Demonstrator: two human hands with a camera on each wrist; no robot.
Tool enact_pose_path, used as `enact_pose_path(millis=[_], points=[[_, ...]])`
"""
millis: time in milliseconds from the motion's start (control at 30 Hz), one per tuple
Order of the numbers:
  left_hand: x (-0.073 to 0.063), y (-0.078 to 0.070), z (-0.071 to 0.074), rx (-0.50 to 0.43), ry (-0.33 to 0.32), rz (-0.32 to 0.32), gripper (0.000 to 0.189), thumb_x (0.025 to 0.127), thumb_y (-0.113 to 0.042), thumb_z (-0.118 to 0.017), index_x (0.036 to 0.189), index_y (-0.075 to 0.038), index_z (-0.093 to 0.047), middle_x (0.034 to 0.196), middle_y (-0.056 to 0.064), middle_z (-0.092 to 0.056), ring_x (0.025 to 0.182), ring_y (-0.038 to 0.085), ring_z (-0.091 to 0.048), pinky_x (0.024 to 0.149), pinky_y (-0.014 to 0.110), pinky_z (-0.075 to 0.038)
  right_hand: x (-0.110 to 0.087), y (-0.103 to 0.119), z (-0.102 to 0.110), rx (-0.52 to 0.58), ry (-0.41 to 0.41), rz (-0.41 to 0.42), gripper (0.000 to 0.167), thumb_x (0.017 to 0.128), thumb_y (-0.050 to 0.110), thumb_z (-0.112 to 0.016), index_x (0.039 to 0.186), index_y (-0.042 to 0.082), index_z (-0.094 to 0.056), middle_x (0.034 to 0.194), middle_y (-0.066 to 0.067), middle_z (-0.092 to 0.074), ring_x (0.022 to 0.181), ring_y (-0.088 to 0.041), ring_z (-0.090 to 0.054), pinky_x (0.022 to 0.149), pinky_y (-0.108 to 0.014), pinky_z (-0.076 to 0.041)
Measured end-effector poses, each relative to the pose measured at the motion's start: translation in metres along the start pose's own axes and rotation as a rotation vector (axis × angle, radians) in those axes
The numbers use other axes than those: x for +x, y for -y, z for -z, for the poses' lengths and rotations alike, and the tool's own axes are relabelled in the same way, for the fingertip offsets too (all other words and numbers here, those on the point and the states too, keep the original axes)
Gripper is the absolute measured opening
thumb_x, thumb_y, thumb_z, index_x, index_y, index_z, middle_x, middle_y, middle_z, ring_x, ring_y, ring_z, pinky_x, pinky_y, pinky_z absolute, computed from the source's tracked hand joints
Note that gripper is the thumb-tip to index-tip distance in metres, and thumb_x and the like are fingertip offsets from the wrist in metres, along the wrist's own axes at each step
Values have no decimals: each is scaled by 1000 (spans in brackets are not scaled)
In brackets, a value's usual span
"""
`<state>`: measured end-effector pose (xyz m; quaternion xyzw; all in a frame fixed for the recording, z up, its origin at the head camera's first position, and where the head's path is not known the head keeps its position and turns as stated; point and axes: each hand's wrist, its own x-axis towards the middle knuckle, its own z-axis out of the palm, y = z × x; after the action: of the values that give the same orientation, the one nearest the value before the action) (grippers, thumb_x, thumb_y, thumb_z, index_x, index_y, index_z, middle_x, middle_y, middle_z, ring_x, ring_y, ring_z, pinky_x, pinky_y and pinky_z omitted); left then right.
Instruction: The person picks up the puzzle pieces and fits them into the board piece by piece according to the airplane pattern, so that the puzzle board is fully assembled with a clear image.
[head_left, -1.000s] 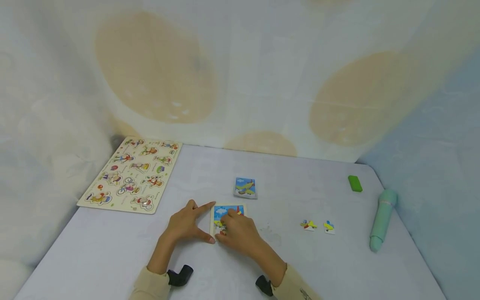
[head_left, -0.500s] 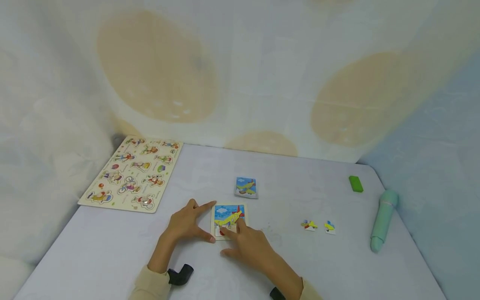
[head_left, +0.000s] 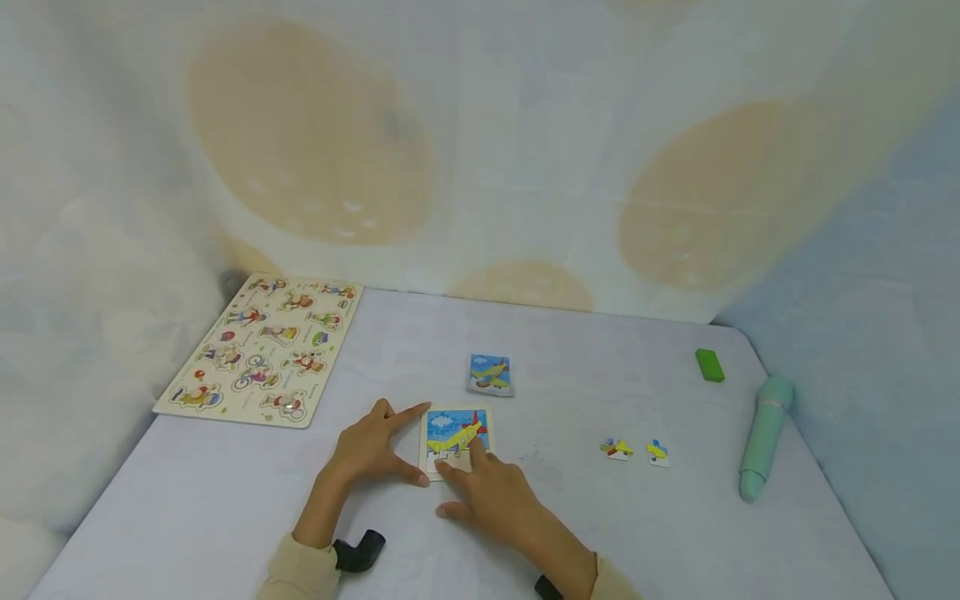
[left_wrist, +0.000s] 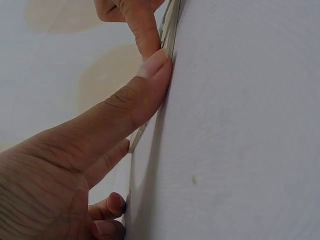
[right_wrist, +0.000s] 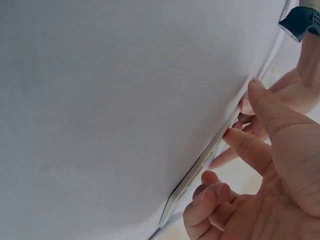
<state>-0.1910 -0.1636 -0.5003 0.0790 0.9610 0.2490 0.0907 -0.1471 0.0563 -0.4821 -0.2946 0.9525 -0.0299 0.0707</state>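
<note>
A small square jigsaw puzzle board (head_left: 492,421) with a yellow airplane picture lies flat on the white table. My left hand (head_left: 371,446) touches its left side, index finger at the far corner and thumb at the near corner, both fairly straight. Over the near part of the picture is my right hand (head_left: 495,492), with extended fingertips touching the puzzle and the thumb off the board. In the right wrist view the board's edge (right_wrist: 200,162) shows beside the fingers. Two loose puzzle pieces, one wider (head_left: 617,450) and one smaller (head_left: 657,453), lie to the right.
Behind the board sits a small block with a similar airplane picture (head_left: 490,375). A large figure puzzle board (head_left: 262,354) lies at the back left. On the right are a green block (head_left: 709,366) and a mint-green cylinder (head_left: 766,439). Cloth walls enclose the table.
My right hand has drawn back toward the near right from over the picture, and its bunched fingers have spread out, uncovering the airplane. The left hand has stayed at the board's left side.
</note>
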Motion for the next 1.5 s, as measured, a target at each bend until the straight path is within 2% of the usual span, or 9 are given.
enact_pose_path(millis=[100,233,467,633,767,1000,1100,1267,1500], points=[[1,1,-1,0,4,0,110,48,-58,-92,146,-33,-50,95,4,-41,76,18,-43,62,32,-35,0,1,1,-2,11,-3,60,85,64,-63,139,40,-56,128,-18,-54,88,-22,-65,57,-30,-49],[1,2,-2,-12,7,6,110,48,-58,-93,146,-33,-50,95,5,-42,76,18,-43,62,32,-35,-1,0,1,7,7,22,63,86,64,-63,142,37,-54,119,-13,-55,75,-15,-58,54,-26,-44],[1,4,-3,-13,4,-13,110,48,-58,-92,147,-33,-49,95,5,-40,73,17,-42,60,32,-34,-4,-6,5,10,-43,19,79,87,66,-59,154,31,-36,106,-6,-53,61,-9,-48,52,-22,-39],[-1,6,-3,-8,-1,-6,109,49,-58,-93,146,-33,-50,94,4,-39,73,17,-41,59,31,-32,-11,-23,11,98,-59,-46,81,86,63,-65,151,20,-42,99,-2,-46,61,-7,-45,54,-20,-37],[-1,6,-2,-15,2,-2,109,49,-56,-93,146,-32,-50,94,5,-38,73,17,-40,59,32,-31,-17,-42,12,131,-123,-89,72,85,54,-71,138,9,-52,97,-3,-45,61,-7,-42,53,-19,-37],[-1,7,-3,-29,4,-12,110,49,-56,-93,147,-32,-49,94,5,-37,73,17,-39,59,32,-29,-29,-78,13,120,-214,-253,59,82,48,-77,120,7,-59,95,-3,-49,57,-9,-40,50,-20,-35],[0,7,-3,-31,7,-16,110,49,-56,-93,147,-32,-49,94,5,-37,72,17,-39,59,32,-29,-37,-95,13,185,-211,-342,56,81,45,-79,118,7,-58,98,-5,-52,57,-12,-42,51,-23,-36],[-1,4,-1,-31,10,-25,110,50,-56,-93,147,-31,-49,94,5,-37,72,17,-39,59,32,-29,-55,-124,17,320,-149,-466,54,82,39,-80,115,3,-57,102,-11,-54,62,-17,-46,55,-28,-40],[-1,1,0,-26,14,-26,110,49,-56,-93,147,-31,-49,94,5,-38,72,17,-40,59,31,-30,-79,-156,20,375,-156,-530,50,86,35,-76,112,-1,-55,102,-15,-54,71,-20,-53,57,-31,-42]])
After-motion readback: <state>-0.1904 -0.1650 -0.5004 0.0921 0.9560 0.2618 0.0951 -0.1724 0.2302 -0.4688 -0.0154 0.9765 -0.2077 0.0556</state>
